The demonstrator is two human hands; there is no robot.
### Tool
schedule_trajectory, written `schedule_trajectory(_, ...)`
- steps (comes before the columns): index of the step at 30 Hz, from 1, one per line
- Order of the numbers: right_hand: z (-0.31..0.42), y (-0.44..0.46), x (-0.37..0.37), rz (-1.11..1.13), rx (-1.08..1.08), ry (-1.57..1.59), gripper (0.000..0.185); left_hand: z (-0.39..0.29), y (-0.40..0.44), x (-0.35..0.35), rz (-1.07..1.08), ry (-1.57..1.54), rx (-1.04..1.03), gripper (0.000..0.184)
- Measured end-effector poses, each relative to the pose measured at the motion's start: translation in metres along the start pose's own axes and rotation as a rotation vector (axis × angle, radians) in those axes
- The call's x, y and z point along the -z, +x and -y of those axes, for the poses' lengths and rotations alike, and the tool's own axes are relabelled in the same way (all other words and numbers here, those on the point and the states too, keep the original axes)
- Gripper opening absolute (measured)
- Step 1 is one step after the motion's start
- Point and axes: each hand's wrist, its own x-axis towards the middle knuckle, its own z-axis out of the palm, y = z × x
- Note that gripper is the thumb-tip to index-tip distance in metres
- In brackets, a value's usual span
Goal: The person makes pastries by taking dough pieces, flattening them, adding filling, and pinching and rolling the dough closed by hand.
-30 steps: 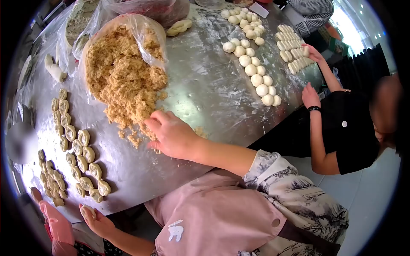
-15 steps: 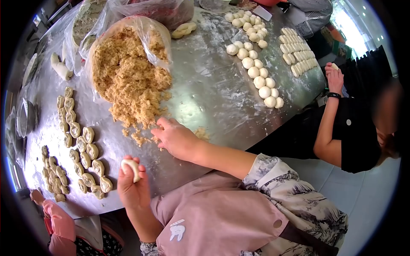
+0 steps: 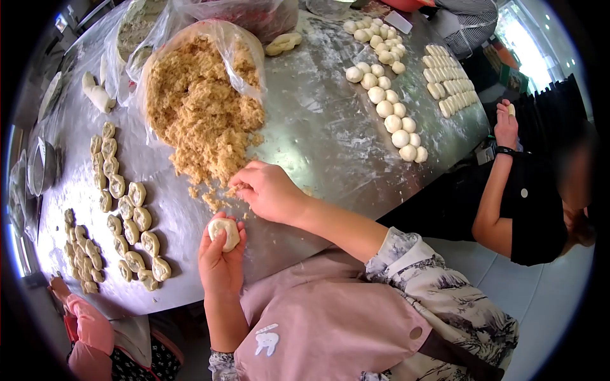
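Observation:
A flattened piece of pale dough lies cupped in my left hand, the thumb pressed on its face and the fingers wrapped behind it. My right hand is just above and to the right, at the loose lower edge of a heap of tan crumbly filling. Its fingers are curled together at the crumbs, and whatever is between their tips is hidden. The filling spills from a bag-lined opening onto the metal table. Small crumbs are scattered close to both hands.
Shaped dough pieces stand in rows at left. Round dough balls and short dough rolls lie at right. A co-worker's hand holds a small piece at the right edge; another person's pink sleeve shows lower left.
My left hand has moved up and right, toward the filling, and turned the dough's face upward. My right hand has shifted slightly up and right, its fingers drawn closer together.

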Motion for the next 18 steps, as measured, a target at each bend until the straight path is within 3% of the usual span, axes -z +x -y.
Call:
schedule_trajectory(5, 0.036, -0.005, -0.002, -0.004, 0.0, 0.192, 0.012, 0.005, 0.009, -0.027, 0.066, -0.127, -0.031, 0.04)
schedule_trajectory(6, 0.039, -0.007, -0.005, -0.009, 0.027, 0.191, 0.011, 0.007, 0.013, -0.013, 0.286, -0.141, -0.039, 0.043)
schedule_trajectory(13, 0.038, -0.02, -0.014, 0.002, 0.045, 0.072, 0.025, 0.02, 0.025, -0.006, 0.124, 0.016, -0.116, 0.032)
schedule_trajectory(18, 0.048, -0.024, -0.002, -0.02, 0.05, 0.121, 0.027, 0.017, 0.024, -0.015, 0.135, 0.018, -0.121, 0.03)
